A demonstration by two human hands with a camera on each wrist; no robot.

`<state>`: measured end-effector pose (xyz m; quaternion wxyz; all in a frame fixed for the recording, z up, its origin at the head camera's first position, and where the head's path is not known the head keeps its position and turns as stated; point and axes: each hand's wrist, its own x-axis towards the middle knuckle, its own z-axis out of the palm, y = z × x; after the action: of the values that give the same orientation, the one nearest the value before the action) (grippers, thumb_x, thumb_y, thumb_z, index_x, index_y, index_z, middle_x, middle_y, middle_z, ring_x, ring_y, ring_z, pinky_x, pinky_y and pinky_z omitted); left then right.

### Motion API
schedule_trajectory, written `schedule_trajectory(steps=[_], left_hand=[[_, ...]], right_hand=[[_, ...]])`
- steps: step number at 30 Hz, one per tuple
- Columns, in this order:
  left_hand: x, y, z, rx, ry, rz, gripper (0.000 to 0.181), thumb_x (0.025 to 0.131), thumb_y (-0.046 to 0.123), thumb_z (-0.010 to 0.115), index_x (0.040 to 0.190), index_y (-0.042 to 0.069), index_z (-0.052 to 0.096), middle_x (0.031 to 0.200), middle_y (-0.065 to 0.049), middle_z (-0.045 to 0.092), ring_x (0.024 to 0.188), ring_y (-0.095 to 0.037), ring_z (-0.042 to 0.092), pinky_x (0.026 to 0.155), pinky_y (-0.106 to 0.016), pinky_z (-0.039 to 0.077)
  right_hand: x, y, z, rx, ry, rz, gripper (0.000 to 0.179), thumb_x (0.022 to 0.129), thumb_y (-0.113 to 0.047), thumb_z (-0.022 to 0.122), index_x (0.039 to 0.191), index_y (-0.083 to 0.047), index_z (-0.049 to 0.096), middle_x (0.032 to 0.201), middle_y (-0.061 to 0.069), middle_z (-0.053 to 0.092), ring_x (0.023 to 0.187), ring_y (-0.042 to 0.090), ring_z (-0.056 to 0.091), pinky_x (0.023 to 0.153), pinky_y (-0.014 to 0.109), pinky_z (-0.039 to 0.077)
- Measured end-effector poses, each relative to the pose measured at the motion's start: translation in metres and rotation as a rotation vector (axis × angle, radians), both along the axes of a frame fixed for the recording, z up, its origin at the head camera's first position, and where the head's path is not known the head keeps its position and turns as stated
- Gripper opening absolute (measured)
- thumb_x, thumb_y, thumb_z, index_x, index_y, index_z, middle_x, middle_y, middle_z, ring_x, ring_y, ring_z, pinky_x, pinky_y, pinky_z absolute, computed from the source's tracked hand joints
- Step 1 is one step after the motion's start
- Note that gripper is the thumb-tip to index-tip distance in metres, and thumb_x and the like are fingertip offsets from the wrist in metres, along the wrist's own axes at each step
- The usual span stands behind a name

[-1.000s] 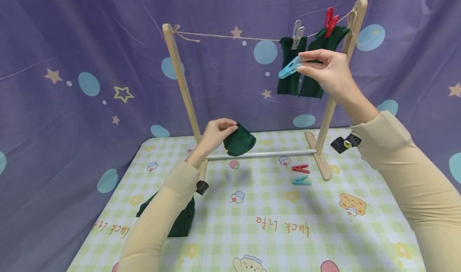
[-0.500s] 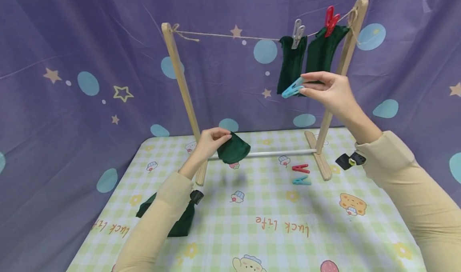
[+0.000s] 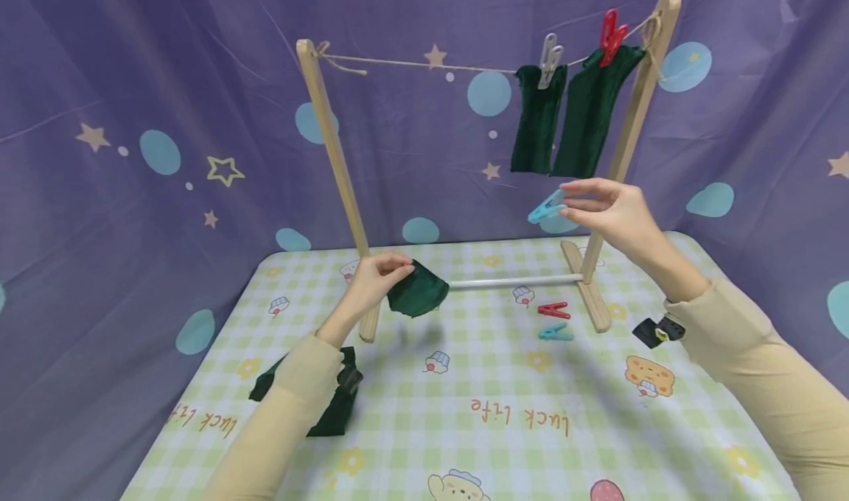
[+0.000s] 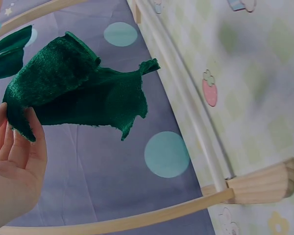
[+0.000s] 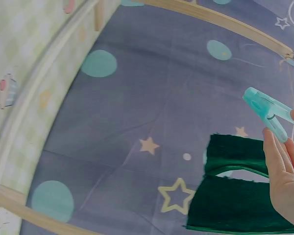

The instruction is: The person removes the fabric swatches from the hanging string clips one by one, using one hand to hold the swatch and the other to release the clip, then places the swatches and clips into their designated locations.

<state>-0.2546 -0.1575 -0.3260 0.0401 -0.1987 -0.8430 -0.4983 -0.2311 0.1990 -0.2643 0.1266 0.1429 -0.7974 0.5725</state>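
Observation:
My left hand [image 3: 374, 281] pinches a small dark green velvety cloth [image 3: 418, 290] by its upper corner, above the table by the rack's left post. In the left wrist view the cloth [image 4: 83, 88] hangs folded from the fingertips. A light blue clothespin [image 3: 547, 206] is held by its handle ends between thumb and fingers of my right hand [image 3: 610, 212], below the hung cloths. A grey clothespin [image 3: 550, 62] fastens one green cloth [image 3: 539, 125] to the string [image 3: 424, 65], and a red clothespin [image 3: 612, 38] fastens another green cloth [image 3: 593, 114] near the right post.
The wooden rack's left post [image 3: 337, 155] and right post [image 3: 637, 125] stand on feet joined by a white bar [image 3: 517, 282]. On the checked tablecloth [image 3: 491, 383] lie a red clothespin [image 3: 553, 310] and a blue clothespin [image 3: 556, 332]. Another green cloth [image 3: 334, 412] lies partly under my left forearm.
My right hand has come down from in front of the hung cloths with the blue clothespin. My left hand has moved left and down, carrying the green cloth.

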Motion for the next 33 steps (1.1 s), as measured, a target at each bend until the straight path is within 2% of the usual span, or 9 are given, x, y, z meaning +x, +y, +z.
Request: schedule_trajectory(steps=[10, 18, 27, 30, 33], left_hand=[[0.008, -0.011, -0.011, -0.003, -0.042, 0.006, 0.020, 0.085, 0.011, 0.060, 0.096, -0.005, 0.063, 0.096, -0.018, 0.064, 0.083, -0.018, 0.061, 0.072, -0.024, 0.048], [0.016, -0.022, -0.021, -0.020, -0.072, 0.017, 0.021, 0.085, 0.012, 0.060, 0.097, -0.004, 0.063, 0.098, -0.018, 0.064, 0.087, -0.024, 0.061, 0.076, -0.029, 0.049], [0.021, -0.033, -0.035, -0.050, -0.109, 0.036, 0.021, 0.085, 0.013, 0.060, 0.098, -0.004, 0.063, 0.097, -0.018, 0.064, 0.088, -0.024, 0.060, 0.076, -0.029, 0.048], [0.024, -0.035, -0.036, -0.046, -0.128, 0.045, 0.020, 0.085, 0.011, 0.059, 0.097, -0.005, 0.063, 0.097, -0.019, 0.064, 0.088, -0.025, 0.060, 0.073, -0.027, 0.048], [0.033, -0.032, -0.030, -0.062, -0.131, 0.052, 0.019, 0.085, 0.007, 0.058, 0.097, -0.008, 0.061, 0.098, -0.021, 0.062, 0.088, -0.028, 0.060, 0.070, -0.024, 0.048]], right_hand=[[0.008, 0.002, -0.025, 0.021, -0.042, 0.072, 0.038, 0.079, -0.013, 0.067, 0.113, 0.001, 0.057, 0.100, -0.007, 0.064, 0.088, 0.000, 0.060, 0.072, 0.016, 0.049], [0.015, 0.003, -0.046, 0.071, -0.102, 0.125, 0.041, 0.082, -0.015, 0.064, 0.116, 0.004, 0.054, 0.108, 0.012, 0.062, 0.091, 0.000, 0.059, 0.072, 0.019, 0.050], [0.018, 0.006, -0.073, 0.055, -0.131, 0.195, 0.039, 0.081, -0.008, 0.064, 0.113, 0.011, 0.052, 0.108, 0.021, 0.059, 0.089, 0.004, 0.061, 0.073, 0.021, 0.050], [0.020, 0.007, -0.081, 0.057, -0.168, 0.202, 0.040, 0.081, -0.008, 0.064, 0.114, 0.011, 0.052, 0.108, 0.026, 0.057, 0.089, 0.005, 0.061, 0.073, 0.022, 0.050], [0.021, 0.008, -0.088, 0.061, -0.200, 0.211, 0.041, 0.081, -0.008, 0.063, 0.115, 0.011, 0.051, 0.109, 0.029, 0.055, 0.090, 0.006, 0.061, 0.074, 0.023, 0.050]])
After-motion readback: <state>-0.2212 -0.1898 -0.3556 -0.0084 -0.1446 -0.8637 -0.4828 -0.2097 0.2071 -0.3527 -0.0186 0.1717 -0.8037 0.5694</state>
